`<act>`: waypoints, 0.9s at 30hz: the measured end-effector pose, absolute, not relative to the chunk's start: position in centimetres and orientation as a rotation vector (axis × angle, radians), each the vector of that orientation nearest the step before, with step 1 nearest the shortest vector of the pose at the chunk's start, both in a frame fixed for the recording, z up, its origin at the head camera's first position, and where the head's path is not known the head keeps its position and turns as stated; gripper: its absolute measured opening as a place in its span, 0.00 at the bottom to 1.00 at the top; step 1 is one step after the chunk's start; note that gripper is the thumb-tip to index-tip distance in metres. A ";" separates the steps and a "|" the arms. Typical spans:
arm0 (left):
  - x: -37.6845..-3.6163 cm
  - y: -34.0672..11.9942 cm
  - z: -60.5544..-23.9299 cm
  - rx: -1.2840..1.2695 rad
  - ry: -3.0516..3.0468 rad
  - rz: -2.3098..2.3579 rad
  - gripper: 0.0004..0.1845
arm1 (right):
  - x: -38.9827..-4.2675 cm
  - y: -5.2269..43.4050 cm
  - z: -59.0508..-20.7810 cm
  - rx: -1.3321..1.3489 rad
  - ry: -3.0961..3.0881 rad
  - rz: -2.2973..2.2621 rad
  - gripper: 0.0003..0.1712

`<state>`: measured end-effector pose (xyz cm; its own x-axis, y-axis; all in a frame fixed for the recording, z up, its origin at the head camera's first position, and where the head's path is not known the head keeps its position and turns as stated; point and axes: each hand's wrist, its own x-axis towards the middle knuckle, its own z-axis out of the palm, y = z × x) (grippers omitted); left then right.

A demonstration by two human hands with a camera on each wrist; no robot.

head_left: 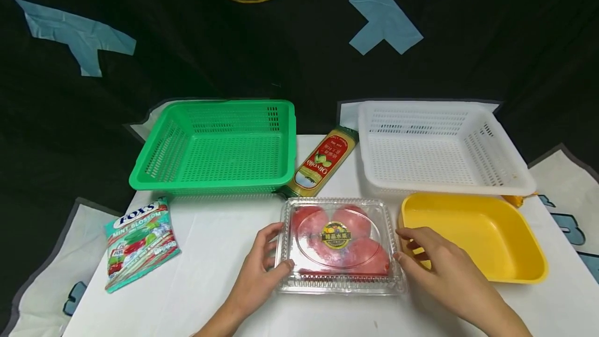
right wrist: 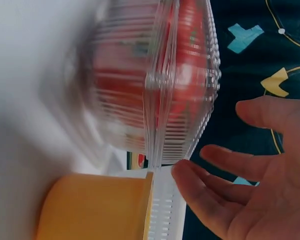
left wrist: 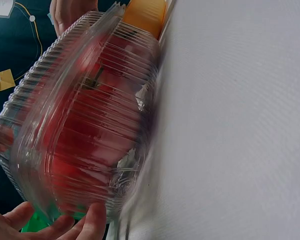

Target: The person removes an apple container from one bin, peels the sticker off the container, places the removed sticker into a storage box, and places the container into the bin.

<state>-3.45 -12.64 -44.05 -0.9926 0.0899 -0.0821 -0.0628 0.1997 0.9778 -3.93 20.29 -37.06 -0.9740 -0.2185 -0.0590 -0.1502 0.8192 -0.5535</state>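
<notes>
**thin clamshell, two light touches: watch the lid and the grip**

the clear fruit box (head_left: 340,245) sits on the white table (head_left: 210,274), near the front edge, between your two hands and just beside the yellow tub (head_left: 472,235). your left hand (head_left: 259,267) is at its left edge with the fingers (left wrist: 92,222) curled loosely against the ribbed wall, thumb on the rim. your right hand (head_left: 437,264) is at the right edge with its fingers (right wrist: 210,195) spread and relaxed; from the wrist view they look just short of the plastic, so i'd call that a touch at most, not a hold.

what could go wrong, as i judge it:
- the shell is thin and ribbed. squeeze it hard from the sides and it may buckle, or the lid could pop.
- the red fruit inside looks loose, so a tilt would likely roll it to one end and shift the weight.
- lift with one side only and the box may pivot out of your fingers.
- the yellow tub is close on the right; a sideways slide could knock into it.

readable writing: the round sticker on the lid carries chinese characters, too small for me to be sure of. the bottle (head_left: 323,163) lying between the green basket (head_left: 220,144) and the white basket (head_left: 437,144) reads "olivoila". the candy bag (head_left: 139,242) at the left reads "fox's" and "mint blossom".
</notes>
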 end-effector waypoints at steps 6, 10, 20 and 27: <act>-3.5 -12.7 -44.2 0.027 2.340 1.895 0.37 | -4.7 20.3 -36.6 -0.317 2.883 -0.868 0.29; -3.5 -12.7 -44.3 0.030 2.350 1.884 0.37 | -5.1 19.6 -36.3 -0.348 2.873 -0.885 0.27; -3.4 -12.6 -44.5 0.039 2.354 1.885 0.37 | -6.1 18.2 -36.5 -0.510 2.934 -0.858 0.23; -3.4 -12.4 -44.6 0.048 2.359 1.904 0.36 | -7.4 16.8 -36.5 -0.634 2.919 -0.798 0.25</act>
